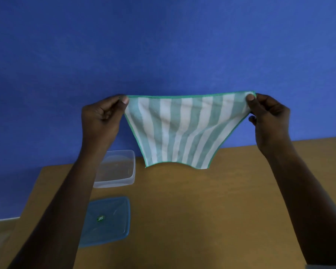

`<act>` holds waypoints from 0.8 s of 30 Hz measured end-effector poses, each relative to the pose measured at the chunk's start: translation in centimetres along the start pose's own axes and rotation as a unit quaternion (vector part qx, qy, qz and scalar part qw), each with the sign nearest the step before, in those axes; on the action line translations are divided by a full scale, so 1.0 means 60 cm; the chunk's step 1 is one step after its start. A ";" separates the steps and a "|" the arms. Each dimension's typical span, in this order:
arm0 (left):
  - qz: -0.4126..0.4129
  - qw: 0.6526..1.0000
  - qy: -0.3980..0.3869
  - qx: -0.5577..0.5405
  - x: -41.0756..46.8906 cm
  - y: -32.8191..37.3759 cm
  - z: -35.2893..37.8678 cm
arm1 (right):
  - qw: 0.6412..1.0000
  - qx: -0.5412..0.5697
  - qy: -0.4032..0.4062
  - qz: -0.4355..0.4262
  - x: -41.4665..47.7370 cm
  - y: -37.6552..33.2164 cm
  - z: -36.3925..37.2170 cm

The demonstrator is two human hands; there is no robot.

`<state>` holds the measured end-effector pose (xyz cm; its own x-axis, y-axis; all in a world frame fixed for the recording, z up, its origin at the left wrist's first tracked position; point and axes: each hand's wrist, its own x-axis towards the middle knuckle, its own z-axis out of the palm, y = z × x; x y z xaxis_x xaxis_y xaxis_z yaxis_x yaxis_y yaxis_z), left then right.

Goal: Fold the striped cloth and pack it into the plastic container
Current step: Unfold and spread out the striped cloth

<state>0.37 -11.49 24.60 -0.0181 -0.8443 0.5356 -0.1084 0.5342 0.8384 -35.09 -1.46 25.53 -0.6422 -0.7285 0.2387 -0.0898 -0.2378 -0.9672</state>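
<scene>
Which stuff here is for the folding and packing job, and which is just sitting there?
For the job: striped cloth, held up by left hand and right hand; plastic container.
Just sitting there: blue lid, on the wooden table.

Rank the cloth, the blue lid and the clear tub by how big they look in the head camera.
1. striped cloth, though held up nearer the camera
2. blue lid
3. plastic container, partly hidden by the left arm, so unsure

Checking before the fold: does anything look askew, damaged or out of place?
Nothing stands out. Both hands hold the striped cloth up by its top corners; container open, lid beside it.
</scene>
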 end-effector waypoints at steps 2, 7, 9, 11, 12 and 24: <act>-0.017 1.000 -0.006 0.000 -0.025 -0.009 -0.004 | 1.000 0.005 0.001 0.006 -0.016 0.016 -0.005; -0.094 0.995 -0.025 -0.008 -0.091 -0.037 -0.020 | 0.998 0.031 -0.012 0.046 -0.063 0.052 -0.022; -0.110 0.993 -0.031 0.003 -0.118 -0.048 -0.025 | 0.997 0.023 -0.013 0.074 -0.081 0.068 -0.028; -0.127 0.991 -0.032 0.011 -0.144 -0.063 -0.028 | 0.995 0.012 -0.015 0.094 -0.098 0.081 -0.034; -0.139 0.990 -0.031 0.019 -0.156 -0.072 -0.029 | 0.995 0.008 -0.016 0.103 -0.106 0.086 -0.036; -0.254 0.953 -0.124 0.112 -0.283 -0.165 -0.042 | 0.953 -0.085 -0.031 0.290 -0.192 0.179 -0.069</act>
<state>4.27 -2.34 7.46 -0.1373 -0.9905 0.0038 -0.3754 0.0556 0.9252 -31.80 7.05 12.01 -0.5756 -0.7430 -0.3415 0.1410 0.3212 -0.9365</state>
